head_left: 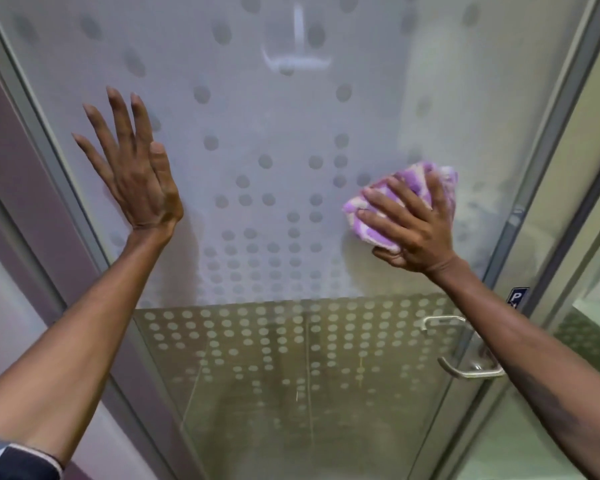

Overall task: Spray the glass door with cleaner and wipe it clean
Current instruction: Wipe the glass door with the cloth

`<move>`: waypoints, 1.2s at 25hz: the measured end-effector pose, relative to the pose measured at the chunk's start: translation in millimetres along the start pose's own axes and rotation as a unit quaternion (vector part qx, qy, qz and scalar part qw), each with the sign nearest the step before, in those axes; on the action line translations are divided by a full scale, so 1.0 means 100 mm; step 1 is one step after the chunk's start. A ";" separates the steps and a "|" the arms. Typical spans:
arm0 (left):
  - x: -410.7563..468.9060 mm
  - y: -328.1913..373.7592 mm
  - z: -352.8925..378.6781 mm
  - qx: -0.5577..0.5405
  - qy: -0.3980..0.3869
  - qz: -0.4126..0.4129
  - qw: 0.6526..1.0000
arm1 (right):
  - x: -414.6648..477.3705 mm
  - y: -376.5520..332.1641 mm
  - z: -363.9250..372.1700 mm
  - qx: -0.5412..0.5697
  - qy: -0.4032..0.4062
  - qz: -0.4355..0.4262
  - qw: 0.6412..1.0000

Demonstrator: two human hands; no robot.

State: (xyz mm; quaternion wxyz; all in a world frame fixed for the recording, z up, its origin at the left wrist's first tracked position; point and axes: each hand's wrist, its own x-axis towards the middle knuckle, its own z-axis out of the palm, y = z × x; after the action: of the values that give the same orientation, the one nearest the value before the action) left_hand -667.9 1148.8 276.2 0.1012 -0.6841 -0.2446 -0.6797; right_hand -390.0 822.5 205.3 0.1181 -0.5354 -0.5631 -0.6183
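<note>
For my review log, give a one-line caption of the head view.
Right hand presses a purple-and-white cloth against the dotted glass door while the left hand lies flat on it.

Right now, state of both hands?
Left hand: open, empty, palm flat against the glass door.
Right hand: closed on the purple-and-white cloth, pressing it to the glass.

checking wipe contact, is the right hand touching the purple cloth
Touching. The head view shows the right hand spread over the purple cloth, fingers pressing it against the glass door.
</note>
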 end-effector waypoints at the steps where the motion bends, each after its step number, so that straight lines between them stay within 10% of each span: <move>1: 0.00 0.00 0.01 0.002 0.001 0.002 1.000 | -0.13 -0.02 0.00 -0.011 0.019 0.062 0.998; 7: 0.00 0.02 0.05 0.012 0.001 -0.006 1.000 | -0.06 -1.02 0.33 -0.029 0.158 0.506 0.847; 11: 0.02 0.04 0.04 0.003 0.000 -0.014 1.000 | 0.41 -1.77 0.48 0.028 0.146 0.554 0.819; 22: 0.02 0.02 -0.06 0.004 -0.045 -0.011 0.999 | 1.19 -3.32 1.07 0.208 0.009 0.145 0.967; 30: 0.03 -0.06 -0.03 0.022 -0.025 0.013 0.999 | 0.98 -2.73 1.05 0.264 -0.152 -0.232 0.924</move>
State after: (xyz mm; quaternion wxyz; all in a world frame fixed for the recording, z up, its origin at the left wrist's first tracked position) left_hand -673.4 1153.0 277.7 0.1191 -0.7016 -0.2534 -0.6553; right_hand -578.3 1045.7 105.9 0.0213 -0.4265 -0.8255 -0.3691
